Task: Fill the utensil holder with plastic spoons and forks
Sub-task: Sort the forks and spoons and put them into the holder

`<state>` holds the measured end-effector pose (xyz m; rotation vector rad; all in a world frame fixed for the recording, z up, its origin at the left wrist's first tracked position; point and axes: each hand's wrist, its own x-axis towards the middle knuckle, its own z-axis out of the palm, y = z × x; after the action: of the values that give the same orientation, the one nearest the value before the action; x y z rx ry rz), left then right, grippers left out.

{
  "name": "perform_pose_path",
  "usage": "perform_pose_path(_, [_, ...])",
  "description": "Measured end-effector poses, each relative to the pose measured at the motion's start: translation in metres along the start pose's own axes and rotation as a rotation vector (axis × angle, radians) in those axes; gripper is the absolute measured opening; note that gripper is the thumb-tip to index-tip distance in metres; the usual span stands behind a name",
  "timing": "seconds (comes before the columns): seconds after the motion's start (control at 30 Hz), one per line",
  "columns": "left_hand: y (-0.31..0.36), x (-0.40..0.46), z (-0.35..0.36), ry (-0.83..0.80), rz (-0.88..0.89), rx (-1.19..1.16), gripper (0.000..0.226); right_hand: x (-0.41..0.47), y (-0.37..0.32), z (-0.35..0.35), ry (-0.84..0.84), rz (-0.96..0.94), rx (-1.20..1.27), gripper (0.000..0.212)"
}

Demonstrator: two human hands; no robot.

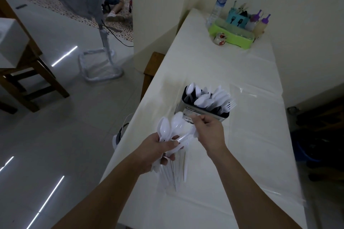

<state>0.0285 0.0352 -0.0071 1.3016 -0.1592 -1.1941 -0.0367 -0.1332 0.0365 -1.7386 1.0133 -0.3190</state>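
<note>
- Left hand [157, 148] is wrapped around a fat bunch of white plastic spoons and forks [170, 132] — bowls fanned upward, handles trailing down below the fist over the table [214, 182].
- Right hand [207, 128] is closed in a pinch at the top of that bunch, fingers on one white piece that lies crosswise. Looks like a fork, but it's blurry, so I can't say for sure.
- The utensil holder [201, 112] is a metal box standing upright on the white table cover, just beyond the right hand. It already has plenty of white spoons and forks sticking out of the top, leaning toward the right.
- Far end of the table, well apart from all this: a green tray [231, 38] with a water bottle [218, 5], a teal cup of utensils [236, 19] and two purple-capped squeeze bottles [259, 24].
- A fan stand [102, 61] sits on the tiled floor off to the left.
</note>
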Motion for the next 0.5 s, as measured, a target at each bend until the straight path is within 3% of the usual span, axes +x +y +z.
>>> perform_pose_path(0.07, [-0.001,0.002,-0.003,0.005,0.016,-0.055,0.021,0.000,-0.005,-0.002,-0.105,0.031,0.024,0.035])
perform_pose_path(0.17, [0.000,0.004,-0.007,0.010,0.012,-0.104,0.017,0.001,-0.013,-0.014,-0.332,0.093,0.107,0.014])
perform_pose_path(0.23, [0.002,0.005,-0.009,0.009,0.020,-0.123,0.017,0.003,-0.017,-0.024,-0.425,0.092,0.142,0.019])
perform_pose_path(0.5, [0.014,0.013,-0.007,-0.008,0.049,-0.172,0.023,0.010,-0.031,-0.034,-0.413,0.056,0.106,0.022])
